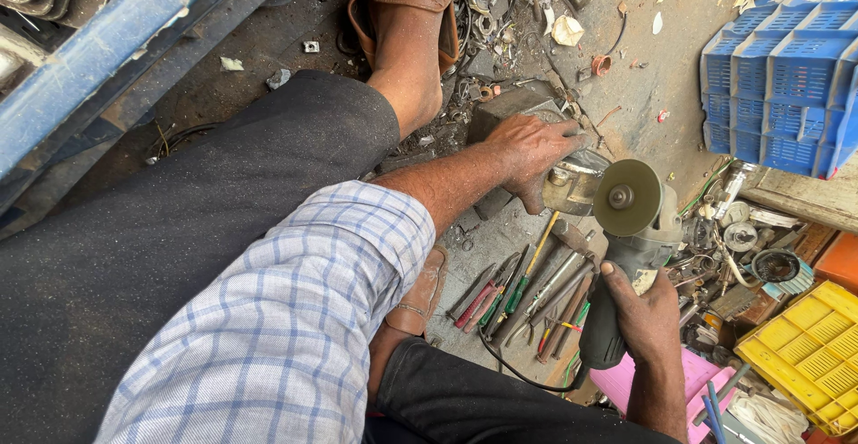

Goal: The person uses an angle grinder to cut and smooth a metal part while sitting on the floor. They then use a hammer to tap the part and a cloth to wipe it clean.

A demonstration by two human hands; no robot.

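Head view. Your right hand (645, 312) is closed around the dark body of an angle grinder (626, 256), gripping it from below with the thumb up along the housing. The grinder's round disc (627, 196) faces the camera and sits just beside the metal workpiece (572, 185); from this angle I cannot tell whether disc and metal are actually touching. A black power cable (518, 368) runs from the grinder's rear end down toward your leg.

Your left hand (529, 151) is clamped over the top of that workpiece, fingers curled over its far edge, pressing it onto a dark metal block (509, 109) on the floor. The workpiece appears to be a curved, shiny metal part, though most of it is hidden beneath your hand.

On the floor between your legs and the grinder lies a row of hand tools (527, 297): screwdrivers with red and green handles, and plain steel rods or chisels. Your sandalled foot (404, 15) rests at the top of the frame among scattered metal scrap (500, 6). A blue plastic crate (786, 69) stands at upper right, a yellow crate (809, 355) at lower right, and a pink tray (693, 381) lies just beside your right wrist.
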